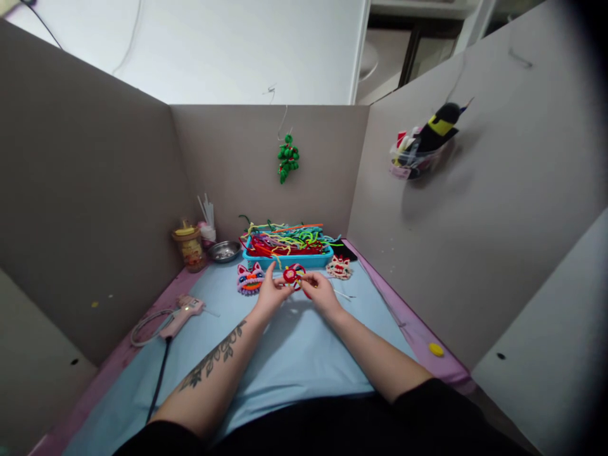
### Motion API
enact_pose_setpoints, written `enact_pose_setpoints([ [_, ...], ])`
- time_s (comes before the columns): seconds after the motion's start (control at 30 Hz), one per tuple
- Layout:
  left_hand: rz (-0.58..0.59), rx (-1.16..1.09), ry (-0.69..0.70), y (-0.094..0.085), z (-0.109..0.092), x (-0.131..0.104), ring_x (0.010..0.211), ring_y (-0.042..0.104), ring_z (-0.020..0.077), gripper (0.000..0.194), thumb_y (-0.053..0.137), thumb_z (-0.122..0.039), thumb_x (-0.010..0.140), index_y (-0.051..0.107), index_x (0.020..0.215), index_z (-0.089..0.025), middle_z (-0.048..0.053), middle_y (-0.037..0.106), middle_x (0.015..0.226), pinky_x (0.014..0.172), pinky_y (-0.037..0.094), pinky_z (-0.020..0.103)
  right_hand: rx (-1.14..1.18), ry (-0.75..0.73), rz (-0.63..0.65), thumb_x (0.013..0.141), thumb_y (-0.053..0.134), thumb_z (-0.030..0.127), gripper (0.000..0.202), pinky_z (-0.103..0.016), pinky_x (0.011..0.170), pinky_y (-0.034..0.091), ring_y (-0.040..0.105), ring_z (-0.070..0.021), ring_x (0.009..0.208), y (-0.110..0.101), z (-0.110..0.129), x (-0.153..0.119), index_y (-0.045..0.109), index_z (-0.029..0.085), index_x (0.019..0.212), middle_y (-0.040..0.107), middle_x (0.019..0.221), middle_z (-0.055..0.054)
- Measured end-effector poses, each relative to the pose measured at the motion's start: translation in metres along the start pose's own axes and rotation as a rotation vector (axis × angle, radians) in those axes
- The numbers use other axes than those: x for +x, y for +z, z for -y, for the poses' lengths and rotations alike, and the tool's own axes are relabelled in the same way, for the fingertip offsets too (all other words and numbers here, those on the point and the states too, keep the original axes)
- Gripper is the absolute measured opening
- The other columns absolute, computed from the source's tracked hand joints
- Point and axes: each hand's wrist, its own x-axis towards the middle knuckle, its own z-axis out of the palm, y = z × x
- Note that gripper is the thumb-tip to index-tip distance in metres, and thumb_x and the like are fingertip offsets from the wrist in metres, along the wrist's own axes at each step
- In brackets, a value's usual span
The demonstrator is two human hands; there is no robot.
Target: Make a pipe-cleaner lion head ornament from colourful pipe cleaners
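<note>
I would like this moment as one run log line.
left hand: holding red craft piece | right hand: touching its edge | behind: blue tray of fuzzy stems | left side: glue gun

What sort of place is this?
Probably a craft workstation: there are a blue plastic tray of multicoloured fuzzy stems, a pink plastic glue gun, and a round red fuzzy piece between the left hand and right hand.

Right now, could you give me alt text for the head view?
The left hand and right hand handle a small red looped piece over a blue cloth. Behind it, a blue tray overflows with colourful fuzzy strips; a purple craft face sits by the left hand, a pale one by the right. A pink glue gun lies farther left.
</note>
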Motion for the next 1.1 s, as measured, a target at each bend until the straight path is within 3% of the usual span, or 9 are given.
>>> enact_pose_setpoints([
  [0.07,-0.033,-0.02,-0.029,-0.001,0.0,0.001,0.05,0.053,0.0079,0.105,0.073,-0.012,0.054,0.014,0.141,-0.015,0.0,0.064,0.073,0.044,0.037,0.017,-0.166,-0.222,-0.049,0.073,0.054,0.019,0.011,-0.027,0.065,0.042,0.051,-0.0148,0.068,-0.002,0.002,-0.003,0.059,0.017,0.083,0.055,0.077,-0.003],
  [0.13,-0.038,-0.044,-0.063,-0.002,0.0,0.001,0.052,0.055,0.0083,0.107,0.075,-0.014,0.054,0.014,0.141,-0.016,0.001,0.065,0.076,0.045,0.037,0.016,-0.314,-0.422,0.007,0.076,0.05,0.012,0.017,-0.029,0.073,0.043,0.052,-0.0175,0.079,-0.003,0.004,-0.007,0.06,0.019,0.088,0.055,0.085,-0.005],
  [0.2,-0.025,-0.064,-0.088,-0.002,0.001,0.001,0.054,0.055,0.0084,0.109,0.076,-0.015,0.054,0.012,0.142,-0.017,0.002,0.065,0.078,0.045,0.038,0.016,-0.443,-0.529,0.074,0.077,0.047,0.008,0.023,-0.03,0.075,0.043,0.052,-0.0189,0.084,-0.003,0.007,-0.01,0.062,0.021,0.091,0.055,0.086,-0.006],
  [0.37,0.021,-0.09,-0.086,-0.001,0.003,0.0,0.053,0.054,0.0088,0.114,0.078,-0.017,0.052,0.009,0.143,-0.016,0.0,0.064,0.072,0.046,0.039,0.017,-0.659,-0.551,0.1,0.08,0.05,0.012,0.02,-0.03,0.073,0.042,0.051,-0.0199,0.083,0.0,0.01,-0.013,0.064,0.022,0.088,0.055,0.086,-0.006],
  [0.53,0.072,-0.085,-0.093,0.001,0.003,-0.001,0.055,0.056,0.0103,0.114,0.079,-0.02,0.051,0.012,0.143,-0.016,0.001,0.064,0.072,0.046,0.038,0.017,-0.663,-0.549,0.086,0.081,0.05,0.013,0.017,-0.03,0.076,0.041,0.051,-0.0201,0.084,-0.001,0.007,-0.011,0.064,0.022,0.086,0.057,0.085,-0.006],
  [0.7,-0.024,-0.05,-0.137,-0.003,-0.001,0.002,0.045,0.049,0.0084,0.094,0.074,-0.03,0.059,0.027,0.139,-0.012,-0.003,0.058,0.055,0.038,0.024,0.016,-0.606,-0.626,0.121,0.079,0.049,0.008,0.023,-0.03,0.076,0.041,0.052,-0.0191,0.085,-0.004,0.002,-0.009,0.065,0.022,0.087,0.061,0.088,-0.005],
  [0.83,-0.076,-0.069,-0.147,-0.004,-0.002,0.002,0.039,0.039,0.0045,0.093,0.076,-0.035,0.058,0.032,0.136,-0.012,-0.007,0.053,0.051,0.038,0.021,0.016,-0.602,-0.674,0.173,0.079,0.048,0.008,0.023,-0.029,0.075,0.04,0.052,-0.0185,0.084,-0.003,0.003,-0.011,0.065,0.023,0.086,0.062,0.088,-0.005],
  [1.1,-0.024,-0.093,0.024,0.002,0.002,-0.001,0.046,0.047,0.0065,0.092,0.077,-0.035,0.056,0.034,0.134,-0.012,-0.008,0.051,0.052,0.049,0.035,0.018,-0.633,-0.719,0.201,0.08,0.05,0.013,0.022,-0.031,0.075,0.041,0.053,-0.0194,0.081,0.001,0.009,-0.018,0.066,0.024,0.09,0.065,0.086,-0.005],
])
